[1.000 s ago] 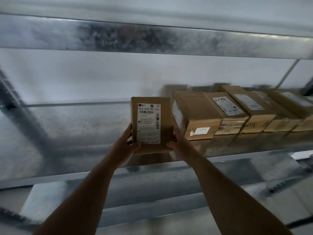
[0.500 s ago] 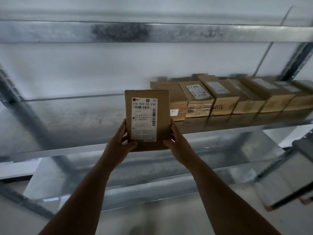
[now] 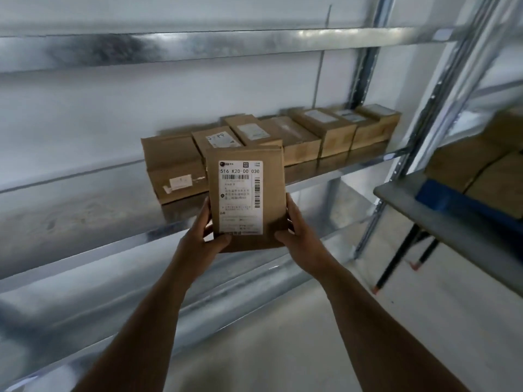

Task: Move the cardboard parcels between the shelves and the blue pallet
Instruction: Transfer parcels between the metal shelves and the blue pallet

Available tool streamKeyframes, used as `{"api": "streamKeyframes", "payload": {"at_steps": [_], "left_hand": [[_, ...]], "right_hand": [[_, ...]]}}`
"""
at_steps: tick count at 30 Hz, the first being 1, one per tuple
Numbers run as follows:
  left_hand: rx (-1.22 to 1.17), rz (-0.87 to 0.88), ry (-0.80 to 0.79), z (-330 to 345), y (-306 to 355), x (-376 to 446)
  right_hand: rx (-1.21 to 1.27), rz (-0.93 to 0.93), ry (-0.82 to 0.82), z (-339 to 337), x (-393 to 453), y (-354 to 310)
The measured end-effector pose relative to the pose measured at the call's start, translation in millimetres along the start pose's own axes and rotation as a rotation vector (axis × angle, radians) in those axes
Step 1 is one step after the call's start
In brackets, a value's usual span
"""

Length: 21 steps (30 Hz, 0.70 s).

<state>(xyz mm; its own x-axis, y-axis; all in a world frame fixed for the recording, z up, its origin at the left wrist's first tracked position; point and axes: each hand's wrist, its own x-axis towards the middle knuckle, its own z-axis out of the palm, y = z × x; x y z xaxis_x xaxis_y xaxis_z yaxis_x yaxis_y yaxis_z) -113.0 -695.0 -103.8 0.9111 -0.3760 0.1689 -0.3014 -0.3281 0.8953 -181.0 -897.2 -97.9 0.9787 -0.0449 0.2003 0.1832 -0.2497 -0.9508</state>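
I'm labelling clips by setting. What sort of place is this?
Probably a parcel storeroom or small warehouse: galvanised metal shelving, a row of cardboard parcels, and a shipping-labelled parcel held in both hands.

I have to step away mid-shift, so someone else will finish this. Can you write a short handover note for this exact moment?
Left hand and right hand: both grip the flat brown cardboard parcel with the white shipping label, held upright in front of the galvanised metal shelf.
On the shelf: a row of brown cardboard boxes at the right part.
Right edge: more cardboard boxes on a blue pallet.
Done: one parcel in hand.
Left: set it down, then move the rest.
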Motion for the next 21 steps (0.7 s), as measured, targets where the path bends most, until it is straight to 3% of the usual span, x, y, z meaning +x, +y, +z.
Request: {"api": "streamKeyframes", "payload": {"at_steps": [11,15,21], "left_hand": [[0.008,0.110,-0.263,128,60,25],[-0.040,0.118,-0.349,176,81,37],[-0.119,0.164,-0.459,261,117,57]], "right_hand": [[-0.060,0.135,0.319,-118,-81,22],[0.023,0.192,0.519,-156,-108,33],[-0.082,0.245,0.764,-224,-138,40]]}}
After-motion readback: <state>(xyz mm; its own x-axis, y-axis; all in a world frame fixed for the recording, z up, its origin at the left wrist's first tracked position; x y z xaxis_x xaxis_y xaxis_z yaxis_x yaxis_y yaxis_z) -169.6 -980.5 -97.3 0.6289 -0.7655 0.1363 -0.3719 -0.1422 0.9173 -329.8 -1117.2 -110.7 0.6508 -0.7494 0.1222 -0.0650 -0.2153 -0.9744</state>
